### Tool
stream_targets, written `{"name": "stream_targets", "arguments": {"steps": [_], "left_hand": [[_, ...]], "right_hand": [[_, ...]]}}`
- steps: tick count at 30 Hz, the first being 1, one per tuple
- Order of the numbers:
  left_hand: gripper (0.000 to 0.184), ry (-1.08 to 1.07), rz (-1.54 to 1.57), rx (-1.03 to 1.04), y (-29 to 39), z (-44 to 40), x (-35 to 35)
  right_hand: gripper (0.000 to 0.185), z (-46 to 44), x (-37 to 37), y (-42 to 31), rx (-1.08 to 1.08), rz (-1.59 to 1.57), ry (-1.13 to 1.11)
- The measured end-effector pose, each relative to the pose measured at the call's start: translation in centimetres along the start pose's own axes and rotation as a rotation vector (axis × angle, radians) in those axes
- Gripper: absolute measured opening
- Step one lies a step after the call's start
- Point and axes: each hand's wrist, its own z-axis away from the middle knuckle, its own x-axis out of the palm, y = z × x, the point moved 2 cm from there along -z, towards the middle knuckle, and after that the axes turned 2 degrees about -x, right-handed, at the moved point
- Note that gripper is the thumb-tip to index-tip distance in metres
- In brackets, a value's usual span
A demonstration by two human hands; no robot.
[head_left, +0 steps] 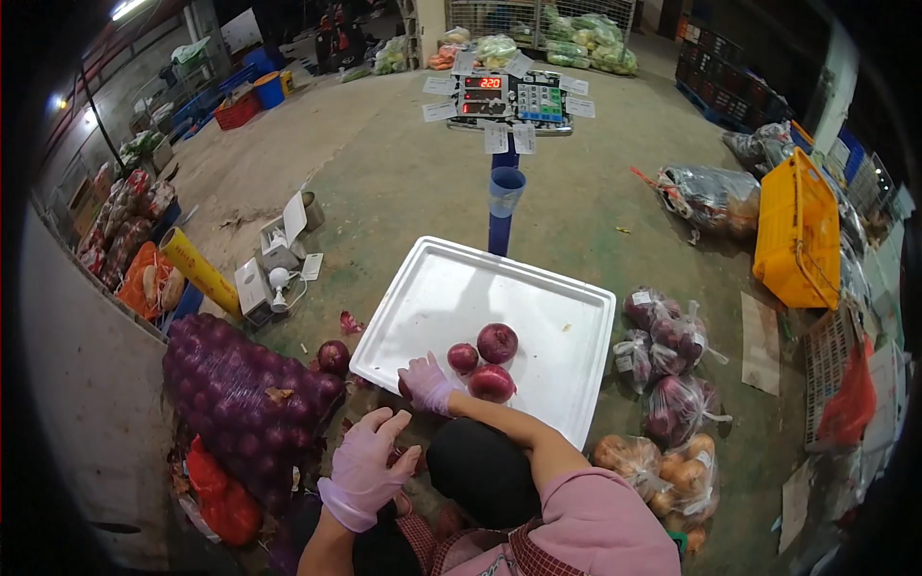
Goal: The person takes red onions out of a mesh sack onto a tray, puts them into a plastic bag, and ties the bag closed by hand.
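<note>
Pink shirt cloth (615, 523) is seen closest, at the lower edge. Bent fingers of the gloved right hand (430, 386) are laid over a partly hidden red onion (403, 389) at the near left edge of the white foam tray (567, 302); whether it is gripped cannot be told. The gloved left hand (367, 470) is held with fingers spread, just off the tray. Three more red onions (497, 343) are grouped on the tray. It is flanked by a mesh onion sack (240, 384) and bagged yellow onions (687, 475); beyond, a red-lit scale display (509, 101) is mounted.
</note>
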Motion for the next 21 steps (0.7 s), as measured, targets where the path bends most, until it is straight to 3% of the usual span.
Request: {"name": "stream_targets", "arguments": {"steps": [21], "left_hand": [[0.046,-0.044,-0.023,-0.008,-0.22,0.39,0.13]], "right_hand": [[0.058,-0.02,-0.12,-0.15,0.006,0.044,-0.04]]}}
